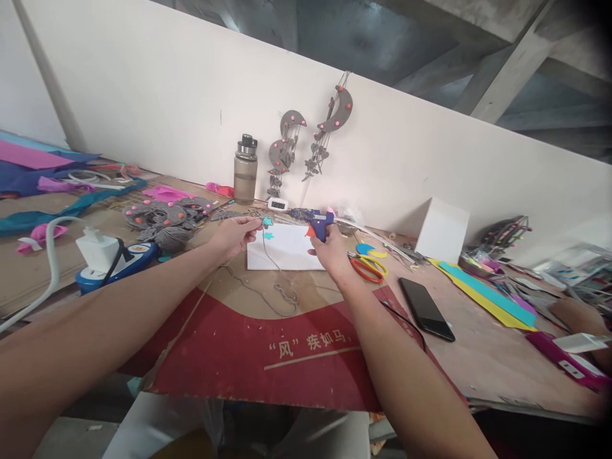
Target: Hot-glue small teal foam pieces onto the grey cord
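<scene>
Left hand [235, 234] is pinching a small teal foam shape [266, 221] between closed fingertips, with a thin grey cord [272, 262] hanging from it and trailing down over the white rectangular foam board [287, 254] onto the brown-and-red cardboard sheet [268, 357]. Right hand [332, 252] is closed around the handle of a blue hot glue gun [316, 220], holding it upright over the board's right edge, nozzle pointing left toward the teal shape. A second teal piece [268, 236] is lying on the board just below the first. Red-and-yellow-handled scissors [367, 261] are sitting just right of the right hand; a black phone [426, 308] is lying further right. A grey translucent water bottle [245, 169] is standing against the white wall behind.
</scene>
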The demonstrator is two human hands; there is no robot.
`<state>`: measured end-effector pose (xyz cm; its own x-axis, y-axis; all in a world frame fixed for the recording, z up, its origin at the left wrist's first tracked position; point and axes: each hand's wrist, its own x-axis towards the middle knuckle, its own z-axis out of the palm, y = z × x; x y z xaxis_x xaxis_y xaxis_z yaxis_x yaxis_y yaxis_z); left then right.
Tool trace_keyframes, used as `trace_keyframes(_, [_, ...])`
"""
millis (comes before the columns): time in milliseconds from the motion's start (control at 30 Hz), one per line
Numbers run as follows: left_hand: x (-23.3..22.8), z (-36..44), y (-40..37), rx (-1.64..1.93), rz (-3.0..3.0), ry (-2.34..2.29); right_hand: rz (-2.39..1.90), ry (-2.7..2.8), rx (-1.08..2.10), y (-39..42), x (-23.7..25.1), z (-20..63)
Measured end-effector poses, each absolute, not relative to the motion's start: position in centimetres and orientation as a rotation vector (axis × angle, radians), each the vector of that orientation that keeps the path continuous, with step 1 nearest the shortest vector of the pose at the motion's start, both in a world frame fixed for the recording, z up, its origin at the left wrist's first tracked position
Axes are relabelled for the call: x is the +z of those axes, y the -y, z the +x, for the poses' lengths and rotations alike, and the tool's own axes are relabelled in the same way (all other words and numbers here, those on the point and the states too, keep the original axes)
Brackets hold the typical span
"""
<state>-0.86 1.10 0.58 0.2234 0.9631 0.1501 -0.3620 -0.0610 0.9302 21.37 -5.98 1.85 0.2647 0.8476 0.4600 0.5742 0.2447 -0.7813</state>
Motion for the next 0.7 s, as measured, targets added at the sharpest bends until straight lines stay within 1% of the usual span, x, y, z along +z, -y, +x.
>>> trace_keyframes(67, [0.7, -0.9, -1.0, 1.251, 1.101, -0.719, -1.335, 1.36, 0.501, 6.4, 2.2, 20.3])
trace_keyframes(133, [0.7, -0.9, -1.0, 1.252, 1.088, -0.723, -1.274, 1.357, 0.58, 6.8, 2.5, 19.7])
trace_keyframes(333, [0.6, -0.9, -1.2, 1.242, 1.064, -0.72, -1.245, 1.52, 0.536, 7.4, 2.7, 19.2])
trace_keyframes(433, [0.5, -0.8, -1.3, 1.245, 1.054, -0.716, -1.281, 1.597, 0.461, 8.1, 2.8, 18.9])
trace_keyframes(600, [0.6, -0.7, -1.1, 1.25, 1.075, -0.718, -1.391, 1.694, 0.152, 8.8, 2.9, 18.5])
trace_keyframes(700, [0.6, -0.6, -0.9, 1.24, 1.068, -0.731, -1.435, 1.723, 0.096, 8.7, 2.8, 18.5])
